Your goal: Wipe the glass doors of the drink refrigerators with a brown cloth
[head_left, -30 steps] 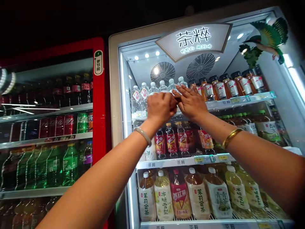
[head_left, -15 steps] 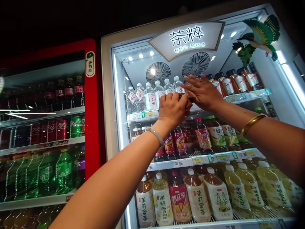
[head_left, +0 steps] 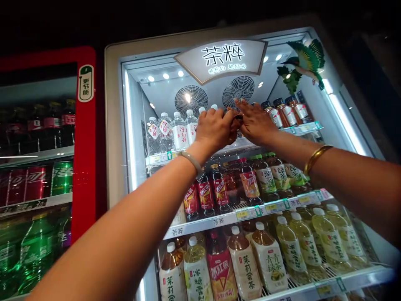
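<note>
My left hand (head_left: pixel 214 127), with a pale bangle at the wrist, reaches up to the top shelf of the lit cooler. Its fingers are curled round something dark and mostly hidden. Close against it on the right, my right hand (head_left: pixel 257 123) has its fingers stretched out and holds nothing visible; a gold bangle (head_left: pixel 316 159) circles that wrist. Clear water bottles (head_left: pixel 180 129) stand left of the hands on this shelf, and dark-capped amber bottles (head_left: pixel 286 110) stand to their right.
Red-labelled bottles (head_left: pixel 206 194) and green tea bottles (head_left: pixel 266 177) fill the middle shelf. Larger bottles (head_left: pixel 246 261) line the lower one. A fan-shaped sign (head_left: pixel 222 60) and a bird decoration (head_left: pixel 305 60) are at the top. A red-framed cooler (head_left: pixel 84 154) stands at the left.
The view has shifted, so the cooler sits further left and slightly lower. My hands remain together at the top shelf, now covering more of the water bottles.
</note>
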The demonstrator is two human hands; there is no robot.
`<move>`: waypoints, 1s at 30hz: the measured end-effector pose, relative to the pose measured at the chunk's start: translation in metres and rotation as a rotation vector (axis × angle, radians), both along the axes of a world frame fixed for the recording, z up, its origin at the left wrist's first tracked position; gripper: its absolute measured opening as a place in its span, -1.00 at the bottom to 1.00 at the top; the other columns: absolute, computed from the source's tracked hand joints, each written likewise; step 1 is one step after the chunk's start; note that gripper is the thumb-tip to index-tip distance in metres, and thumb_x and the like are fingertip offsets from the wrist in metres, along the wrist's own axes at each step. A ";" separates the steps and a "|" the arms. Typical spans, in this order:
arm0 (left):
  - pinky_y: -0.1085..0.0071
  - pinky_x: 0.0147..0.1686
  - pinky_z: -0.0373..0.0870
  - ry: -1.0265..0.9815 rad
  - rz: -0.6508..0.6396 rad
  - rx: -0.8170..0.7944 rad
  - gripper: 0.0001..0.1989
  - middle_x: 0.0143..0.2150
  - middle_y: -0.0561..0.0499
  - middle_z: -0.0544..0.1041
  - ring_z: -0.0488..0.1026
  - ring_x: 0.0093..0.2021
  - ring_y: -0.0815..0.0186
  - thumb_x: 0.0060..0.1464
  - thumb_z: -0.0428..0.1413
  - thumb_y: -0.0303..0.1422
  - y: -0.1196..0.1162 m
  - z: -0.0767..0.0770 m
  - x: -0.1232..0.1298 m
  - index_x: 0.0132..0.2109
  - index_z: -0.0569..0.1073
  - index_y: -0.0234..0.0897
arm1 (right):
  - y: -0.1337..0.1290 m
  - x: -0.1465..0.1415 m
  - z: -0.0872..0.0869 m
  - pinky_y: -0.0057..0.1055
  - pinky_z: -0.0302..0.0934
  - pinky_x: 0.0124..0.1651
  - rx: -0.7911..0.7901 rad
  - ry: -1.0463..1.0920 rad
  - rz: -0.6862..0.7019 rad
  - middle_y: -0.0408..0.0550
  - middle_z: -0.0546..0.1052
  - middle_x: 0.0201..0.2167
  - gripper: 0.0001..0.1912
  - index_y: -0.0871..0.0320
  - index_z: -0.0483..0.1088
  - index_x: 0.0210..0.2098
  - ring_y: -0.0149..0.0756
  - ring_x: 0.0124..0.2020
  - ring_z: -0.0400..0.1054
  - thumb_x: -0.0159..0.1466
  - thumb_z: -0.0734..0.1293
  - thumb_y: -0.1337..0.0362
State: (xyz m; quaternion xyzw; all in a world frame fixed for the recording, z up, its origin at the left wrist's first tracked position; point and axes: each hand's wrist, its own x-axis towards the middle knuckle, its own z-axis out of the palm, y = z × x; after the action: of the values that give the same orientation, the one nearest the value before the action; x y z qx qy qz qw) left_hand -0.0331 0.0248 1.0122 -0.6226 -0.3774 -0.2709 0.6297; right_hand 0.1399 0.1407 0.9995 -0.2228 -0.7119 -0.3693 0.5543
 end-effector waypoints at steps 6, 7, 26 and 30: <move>-0.06 0.04 0.23 -0.305 -0.005 0.086 -0.63 0.02 -0.28 0.55 0.42 0.06 -0.15 0.18 0.27 -0.19 0.002 0.034 0.016 0.07 0.50 -0.23 | 0.026 0.043 -0.014 0.28 -0.24 0.57 -0.003 0.135 -0.012 -0.08 0.05 0.56 -0.34 -0.01 -0.07 0.55 -0.05 0.58 -0.09 0.52 -0.07 -0.02; -0.06 0.04 0.23 -0.322 -0.019 0.088 -0.62 0.01 -0.28 0.55 0.41 0.07 -0.15 0.17 0.27 -0.17 0.007 0.028 0.025 0.06 0.50 -0.23 | 0.028 0.044 -0.017 0.27 -0.22 0.57 -0.008 0.184 -0.005 -0.07 0.06 0.56 -0.34 0.01 -0.06 0.55 -0.04 0.58 -0.09 0.52 -0.08 0.01; 0.00 0.06 0.22 -0.065 -0.126 0.014 -0.65 0.01 -0.22 0.58 0.41 0.07 -0.12 0.17 0.21 -0.21 0.052 0.008 0.097 0.07 0.48 -0.20 | 0.035 0.062 -0.018 0.24 -0.13 0.58 -0.016 0.188 -0.025 -0.06 0.04 0.56 -0.39 0.03 0.08 0.51 -0.05 0.57 -0.07 0.50 0.03 0.17; -0.02 0.00 0.20 -0.073 -0.067 0.023 -0.66 -0.03 -0.19 0.56 0.35 0.02 -0.08 0.22 0.16 -0.11 0.047 0.041 0.083 0.06 0.50 -0.16 | 0.041 0.106 -0.013 0.08 -0.14 0.60 0.052 -0.121 -0.078 -0.12 -0.04 0.58 -0.38 0.00 0.02 0.53 -0.16 0.59 -0.13 0.53 -0.01 0.05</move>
State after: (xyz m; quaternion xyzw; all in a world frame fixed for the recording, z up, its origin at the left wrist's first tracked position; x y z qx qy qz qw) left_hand 0.0502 0.0718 1.0531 -0.6173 -0.3757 -0.3186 0.6135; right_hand 0.2460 0.1820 0.9868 -0.2130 -0.7250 -0.4217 0.5011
